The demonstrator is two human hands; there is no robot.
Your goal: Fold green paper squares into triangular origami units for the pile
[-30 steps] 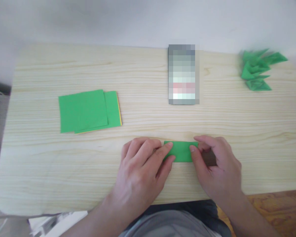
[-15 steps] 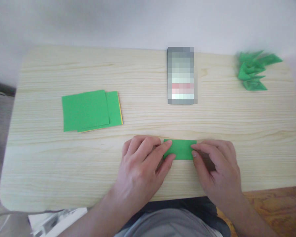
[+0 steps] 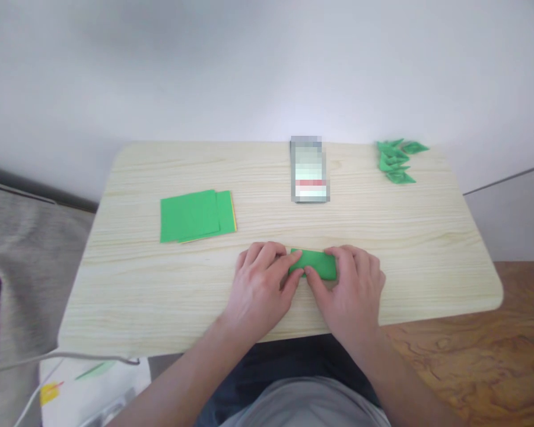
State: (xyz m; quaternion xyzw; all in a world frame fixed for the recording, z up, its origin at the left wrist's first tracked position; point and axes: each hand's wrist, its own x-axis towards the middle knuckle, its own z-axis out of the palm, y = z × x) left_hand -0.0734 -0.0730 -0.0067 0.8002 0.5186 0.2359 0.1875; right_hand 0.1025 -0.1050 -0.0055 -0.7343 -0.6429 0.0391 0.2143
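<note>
A small green strip of folded paper [image 3: 319, 264] lies on the table near its front edge, between my two hands. My left hand [image 3: 261, 283] is closed on the paper's left end, index finger on its upper corner and thumb at the lower edge. Closed around the right part, my right hand [image 3: 355, 286] has its thumb on the lower edge close to my left thumb. Its index finger bends over the upper right corner. The undersides of the paper and some fingertips are hidden.
Green paper sheets [image 3: 189, 216] lie stacked at the left, a yellow edge showing. A phone [image 3: 310, 172] with a blurred screen rests at the back. Folded green paper pieces [image 3: 394, 159] sit at the back right. A cable [image 3: 62, 356] runs past the table's [image 3: 129, 296] front left corner.
My right thumb has slid left along the paper's lower edge, and my right index finger now bends over its upper edge. The paper tilts slightly. The camera view takes in more wall and floor.
</note>
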